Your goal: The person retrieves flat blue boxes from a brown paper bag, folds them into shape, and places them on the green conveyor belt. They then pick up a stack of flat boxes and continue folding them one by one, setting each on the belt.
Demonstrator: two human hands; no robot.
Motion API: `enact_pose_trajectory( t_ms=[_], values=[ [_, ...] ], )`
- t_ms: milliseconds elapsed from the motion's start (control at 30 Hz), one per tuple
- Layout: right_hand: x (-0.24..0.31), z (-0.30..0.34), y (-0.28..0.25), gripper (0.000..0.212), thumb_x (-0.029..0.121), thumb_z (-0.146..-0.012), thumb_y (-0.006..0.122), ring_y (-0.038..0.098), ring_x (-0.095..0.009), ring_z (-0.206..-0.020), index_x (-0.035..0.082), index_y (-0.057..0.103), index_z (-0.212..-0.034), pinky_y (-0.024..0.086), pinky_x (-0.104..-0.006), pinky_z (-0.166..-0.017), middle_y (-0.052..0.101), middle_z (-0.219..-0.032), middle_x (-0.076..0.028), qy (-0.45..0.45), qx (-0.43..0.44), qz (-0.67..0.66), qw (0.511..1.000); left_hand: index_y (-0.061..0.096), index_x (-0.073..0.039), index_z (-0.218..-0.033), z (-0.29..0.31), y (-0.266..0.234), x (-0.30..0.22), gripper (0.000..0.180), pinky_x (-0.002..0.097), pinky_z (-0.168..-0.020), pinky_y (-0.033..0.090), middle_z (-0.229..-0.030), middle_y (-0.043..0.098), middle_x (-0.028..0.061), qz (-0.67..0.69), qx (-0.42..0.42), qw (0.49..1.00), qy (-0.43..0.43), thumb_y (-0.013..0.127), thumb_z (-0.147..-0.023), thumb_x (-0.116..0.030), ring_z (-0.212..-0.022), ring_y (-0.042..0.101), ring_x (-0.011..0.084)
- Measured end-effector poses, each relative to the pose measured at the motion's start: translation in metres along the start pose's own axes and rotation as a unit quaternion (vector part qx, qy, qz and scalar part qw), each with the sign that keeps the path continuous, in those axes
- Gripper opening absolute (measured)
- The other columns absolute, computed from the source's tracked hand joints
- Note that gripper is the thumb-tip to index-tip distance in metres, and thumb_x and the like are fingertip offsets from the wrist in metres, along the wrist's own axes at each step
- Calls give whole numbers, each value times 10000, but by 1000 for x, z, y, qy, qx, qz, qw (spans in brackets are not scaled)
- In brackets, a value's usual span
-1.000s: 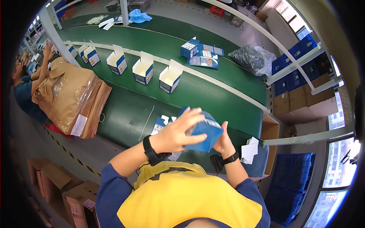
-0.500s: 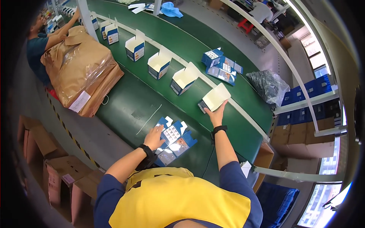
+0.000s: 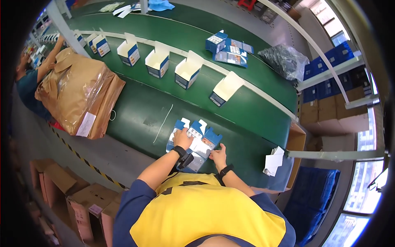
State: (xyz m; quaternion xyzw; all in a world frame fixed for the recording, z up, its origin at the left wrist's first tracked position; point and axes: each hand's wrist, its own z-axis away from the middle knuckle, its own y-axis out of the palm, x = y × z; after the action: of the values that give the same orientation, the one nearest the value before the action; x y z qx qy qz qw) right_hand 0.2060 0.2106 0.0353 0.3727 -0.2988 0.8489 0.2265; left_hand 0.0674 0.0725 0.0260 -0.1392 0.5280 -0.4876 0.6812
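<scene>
A flat blue-and-white carton blank [image 3: 196, 154] lies on the dark green work surface just in front of me, its tabs pointing away. On its left part is my left hand [image 3: 183, 139], fingers bent and closed over the panel. My right hand [image 3: 218, 154] is at the blank's right edge, index finger and thumb apart, with nothing seen between them. Beyond, on the green belt, stands an erected carton [image 3: 227, 88] with its cream inside showing and its lid flap up. Several like it, such as another open carton [image 3: 188, 71], form a row to the far left.
A large brown wrapped bundle [image 3: 78, 90] sits at left, with a co-worker's arm [image 3: 49, 61] behind it. Across the belt lie more cartons [image 3: 230, 55] and a dark plastic bag [image 3: 284, 66]. White papers [image 3: 273, 161] rest at the right end. Cardboard boxes [image 3: 88, 201] stand lower left.
My right hand has let go of the nearest erected carton, which now stands on the belt, and has come back to the blank's right edge. My left hand stays on the blank, fingers more bent.
</scene>
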Motion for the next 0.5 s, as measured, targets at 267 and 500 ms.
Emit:
enact_pose_trajectory(
  t_ms=[267, 500],
  values=[
    [52, 49, -3, 429, 109, -804, 625, 599, -201, -870, 33, 473, -1197, 464, -292, -759, 606, -985, -109, -225, 153, 27, 962, 502, -2, -1129, -16, -6, 0, 565, 350, -831, 416, -1002, 563, 164, 213, 76, 974, -22, 644, -765, -410, -964, 524, 273],
    [82, 77, -6, 760, 228, -746, 704, 461, -208, -1122, 25, 282, -1345, 360, -313, -942, 436, -1286, -126, -338, 160, 19, 927, 513, 17, -1110, 25, -83, -62, 368, 264, -809, 411, -1060, 579, 55, 497, 124, 854, 84, 532, -889, -276, -956, 526, 107]
  ],
)
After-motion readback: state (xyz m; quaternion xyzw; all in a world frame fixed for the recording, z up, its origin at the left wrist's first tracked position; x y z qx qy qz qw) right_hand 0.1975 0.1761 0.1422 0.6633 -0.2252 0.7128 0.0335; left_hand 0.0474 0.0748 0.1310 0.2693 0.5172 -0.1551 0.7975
